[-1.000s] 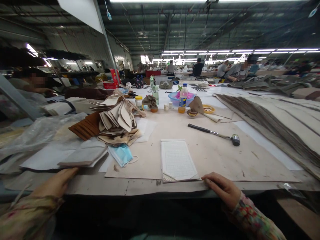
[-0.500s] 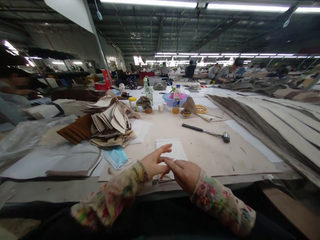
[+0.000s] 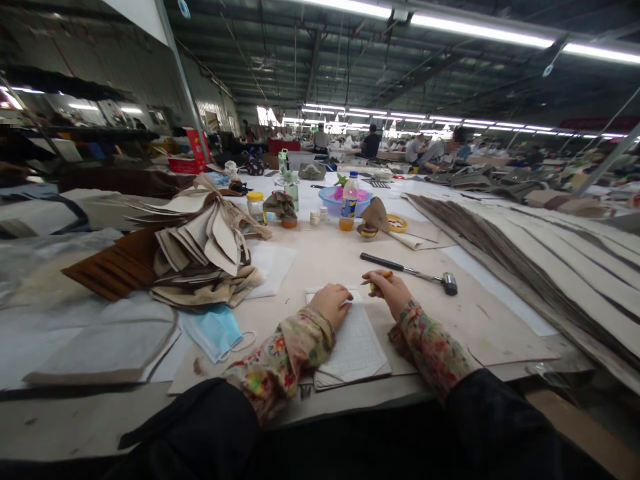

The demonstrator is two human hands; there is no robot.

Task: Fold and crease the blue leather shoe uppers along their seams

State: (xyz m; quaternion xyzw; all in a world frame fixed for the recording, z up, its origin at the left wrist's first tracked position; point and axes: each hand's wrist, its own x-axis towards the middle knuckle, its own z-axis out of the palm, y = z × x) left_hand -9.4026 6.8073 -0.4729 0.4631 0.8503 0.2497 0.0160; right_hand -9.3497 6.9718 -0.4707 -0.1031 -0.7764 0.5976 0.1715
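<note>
A gridded white notebook lies on the worktable in front of me. My left hand rests on its top left corner with the fingers curled down onto the page. My right hand hovers just right of the notebook's top edge, closed in a pinch on a small orange pen. A black-handled hammer lies on the table just beyond my right hand.
A heap of cut beige and brown pieces sits to the left, a blue face mask beside it. Long stacked sheets run along the right. A bottle, jars and a blue basin stand farther back. Other people work at distant tables.
Both hands left the table's near edge, met over the notebook, then moved up it. My right hand now holds the orange pen and my left rests on the page.
</note>
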